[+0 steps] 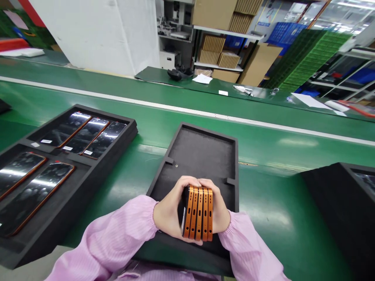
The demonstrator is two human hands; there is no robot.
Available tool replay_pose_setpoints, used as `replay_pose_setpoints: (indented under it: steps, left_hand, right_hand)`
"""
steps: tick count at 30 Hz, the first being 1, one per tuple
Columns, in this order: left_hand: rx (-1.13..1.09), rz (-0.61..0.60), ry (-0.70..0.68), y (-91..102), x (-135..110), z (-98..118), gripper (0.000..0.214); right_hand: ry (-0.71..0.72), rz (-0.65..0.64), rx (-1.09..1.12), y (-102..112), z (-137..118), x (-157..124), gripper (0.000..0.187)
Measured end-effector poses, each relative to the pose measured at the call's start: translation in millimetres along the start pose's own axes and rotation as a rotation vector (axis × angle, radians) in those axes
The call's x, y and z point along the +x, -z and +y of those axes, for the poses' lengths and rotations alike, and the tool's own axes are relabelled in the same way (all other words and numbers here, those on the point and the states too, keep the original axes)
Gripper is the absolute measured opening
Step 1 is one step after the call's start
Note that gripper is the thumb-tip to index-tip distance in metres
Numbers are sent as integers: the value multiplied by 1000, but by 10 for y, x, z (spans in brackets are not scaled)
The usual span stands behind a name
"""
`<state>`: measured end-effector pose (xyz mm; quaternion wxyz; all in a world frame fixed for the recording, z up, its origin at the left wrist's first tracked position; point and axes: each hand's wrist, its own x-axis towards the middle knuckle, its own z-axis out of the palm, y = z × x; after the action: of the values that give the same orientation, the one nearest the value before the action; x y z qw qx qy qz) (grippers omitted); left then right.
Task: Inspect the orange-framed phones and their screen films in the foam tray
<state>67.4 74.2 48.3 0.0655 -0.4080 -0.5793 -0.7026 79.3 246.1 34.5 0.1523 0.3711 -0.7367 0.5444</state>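
Between my two hands is a stack of several smartphones with orange frames, standing on their long edges side by side. Their port ends face me. My left hand is closed round the left side of the stack, where a dark screen shows in part. From the right, my right hand presses on the outermost phone, and the fingertips of both hands meet at the far end. Beneath the hands lies a black foam tray with a shallow recess and small side tabs. The stack hides part of its near half.
At left, a black tray holds several phones, screens up, in two compartments. Another black tray stands at the right edge. Beyond runs a green bench with a white strip; papers and a pen lie on the far ledge.
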Motion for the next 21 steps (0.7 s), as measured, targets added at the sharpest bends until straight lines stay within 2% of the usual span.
replay_pose_setpoints:
  steps: [5, 14, 21]
  left_hand:
    - [10, 29, -12, -34, -43, -12, 100]
    - [32, 32, -2, -47, -78, -9, 99]
    - [29, 31, 6, -29, -58, -22, 99]
  right_hand:
    - [25, -7, -41, 10, -28, 15, 98]
    - [56, -16, -27, 16, -67, 62, 90]
    - [26, -14, -58, 14, -30, 26, 98]
